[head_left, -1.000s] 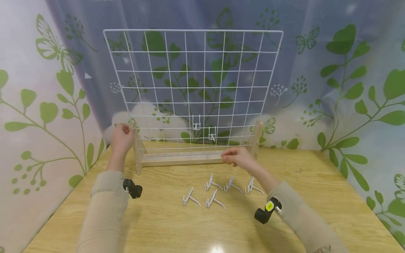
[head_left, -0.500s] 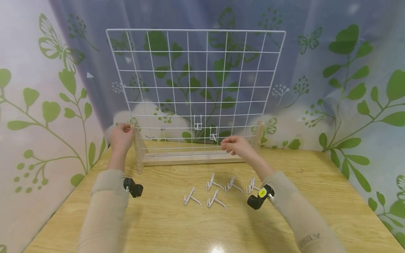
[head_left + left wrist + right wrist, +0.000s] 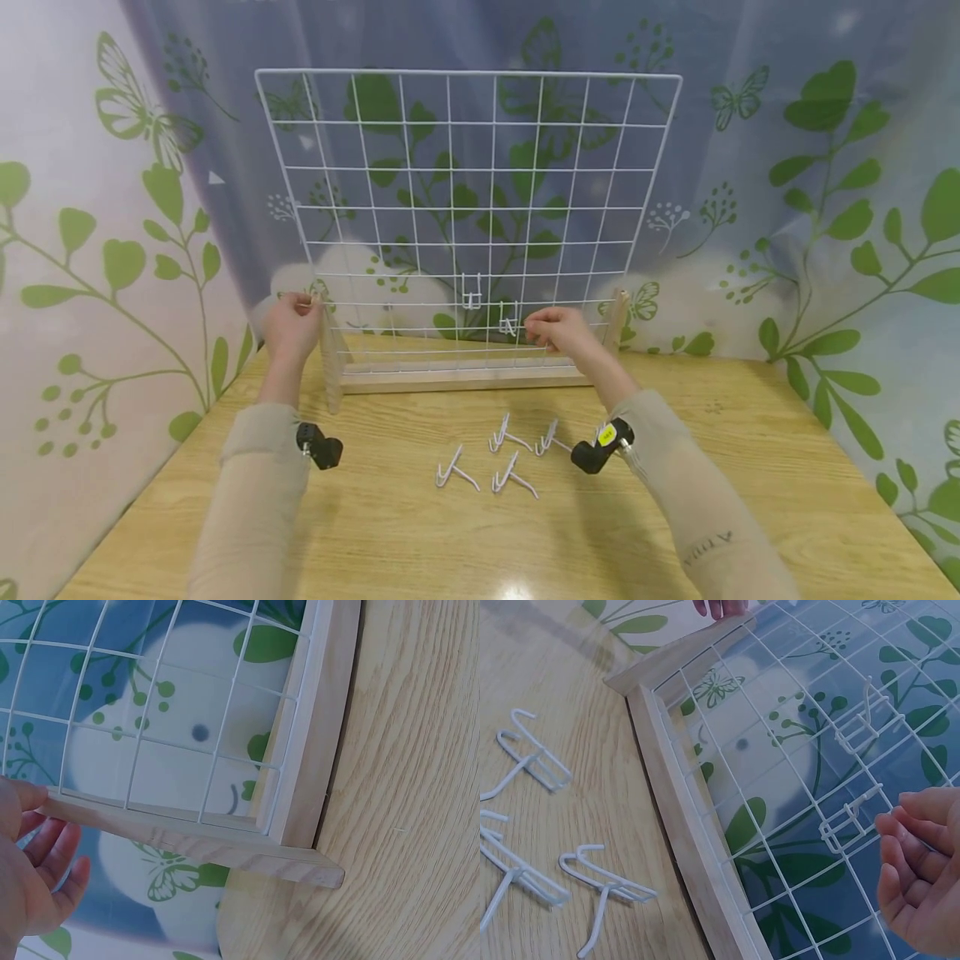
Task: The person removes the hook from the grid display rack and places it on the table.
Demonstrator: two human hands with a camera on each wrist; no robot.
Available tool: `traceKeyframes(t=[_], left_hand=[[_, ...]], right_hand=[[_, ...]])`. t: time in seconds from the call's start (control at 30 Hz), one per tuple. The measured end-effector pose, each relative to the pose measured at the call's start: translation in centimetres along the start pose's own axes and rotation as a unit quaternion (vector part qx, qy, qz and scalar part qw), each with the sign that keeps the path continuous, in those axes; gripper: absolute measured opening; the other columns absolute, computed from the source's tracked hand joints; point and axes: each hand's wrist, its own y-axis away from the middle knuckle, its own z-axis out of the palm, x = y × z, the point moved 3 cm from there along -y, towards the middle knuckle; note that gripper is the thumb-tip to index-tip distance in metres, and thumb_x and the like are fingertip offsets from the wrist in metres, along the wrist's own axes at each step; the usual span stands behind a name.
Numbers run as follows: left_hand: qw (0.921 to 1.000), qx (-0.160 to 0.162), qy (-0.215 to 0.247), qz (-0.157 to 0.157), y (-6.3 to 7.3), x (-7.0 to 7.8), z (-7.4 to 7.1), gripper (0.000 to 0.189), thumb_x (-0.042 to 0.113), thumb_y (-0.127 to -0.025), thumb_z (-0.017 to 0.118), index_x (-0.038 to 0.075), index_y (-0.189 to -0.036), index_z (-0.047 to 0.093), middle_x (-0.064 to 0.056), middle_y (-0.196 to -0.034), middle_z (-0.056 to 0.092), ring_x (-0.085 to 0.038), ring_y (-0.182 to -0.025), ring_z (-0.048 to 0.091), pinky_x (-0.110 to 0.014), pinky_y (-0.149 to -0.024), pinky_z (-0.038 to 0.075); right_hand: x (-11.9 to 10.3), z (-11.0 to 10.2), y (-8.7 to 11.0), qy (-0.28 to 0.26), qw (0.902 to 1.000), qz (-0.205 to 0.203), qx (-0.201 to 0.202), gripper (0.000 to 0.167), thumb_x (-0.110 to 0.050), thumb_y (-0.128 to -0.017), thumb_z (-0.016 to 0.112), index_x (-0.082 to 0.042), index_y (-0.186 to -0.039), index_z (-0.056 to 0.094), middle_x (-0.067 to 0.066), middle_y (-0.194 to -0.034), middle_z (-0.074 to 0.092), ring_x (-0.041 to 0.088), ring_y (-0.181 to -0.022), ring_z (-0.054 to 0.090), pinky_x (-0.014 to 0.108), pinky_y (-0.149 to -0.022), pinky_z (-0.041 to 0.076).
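Observation:
My left hand (image 3: 292, 327) pinches the upper end of the left wooden upright of the stand; in the left wrist view the stand's upright (image 3: 161, 836) sits between thumb and fingers. A white wire grid (image 3: 491, 171) stands upright in this wooden stand. Two white wire hooks hang low on the grid, an upper hook (image 3: 472, 298) and a lower hook (image 3: 508, 323). My right hand (image 3: 567, 333) hovers just right of the lower hook, fingers loosely bent and nothing seen between them. From the right wrist view, its fingertips (image 3: 889, 821) are close beside that hook (image 3: 847, 825).
Several white wire hooks lie on the wood-grain table (image 3: 390, 517) in front of the stand, among them a front left hook (image 3: 453, 471) and a front middle hook (image 3: 512, 477). One at the right is mostly hidden behind the right wrist camera (image 3: 600, 447). A patterned curtain (image 3: 750, 150) hangs behind.
My right hand has risen from near the stand's base bar to beside the lower hook. The left hand keeps its grip on the upright. The view has shifted slightly.

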Motion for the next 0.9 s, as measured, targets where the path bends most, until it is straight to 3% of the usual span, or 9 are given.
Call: traceKeyframes(t=[0.4, 0.63, 0.9], left_hand=[[0.9999, 0.002, -0.013, 0.005, 0.0, -0.1, -0.3, 0.036, 0.023, -0.094, 0.048, -0.002, -0.12, 0.052, -0.022, -0.111, 0.055, -0.037, -0.101, 0.051, -0.046, -0.085, 0.041], [0.9997, 0.004, -0.018, 0.013, 0.0, -0.1, -0.1, 0.036, 0.024, -0.094, 0.048, -0.002, -0.119, 0.052, -0.022, -0.111, 0.056, -0.037, -0.101, 0.052, -0.046, -0.085, 0.041], [0.9996, 0.007, -0.022, 0.013, 0.0, -0.2, 0.1, 0.036, 0.024, -0.094, 0.047, -0.002, -0.118, 0.052, -0.023, -0.11, 0.057, -0.037, -0.1, 0.053, -0.046, -0.086, 0.041]], right_hand=[[-0.6, 0.6, -0.8, -0.016, 0.9998, 0.004, 0.013, 0.032, -0.014, -0.092, 0.056, 0.005, -0.117, 0.058, 0.016, -0.101, 0.063, 0.011, -0.07, 0.051, 0.026, -0.063, 0.046], [-0.4, 1.2, -1.4, -0.006, 0.9999, 0.0, 0.011, 0.031, -0.014, -0.091, 0.059, 0.002, -0.117, 0.059, 0.01, -0.096, 0.064, 0.013, -0.071, 0.053, 0.038, -0.073, 0.047], [0.0, 2.0, -2.1, 0.004, 0.9999, -0.006, 0.014, 0.029, -0.014, -0.09, 0.06, 0.002, -0.114, 0.062, 0.009, -0.09, 0.065, 0.012, -0.067, 0.052, 0.027, -0.062, 0.045]])
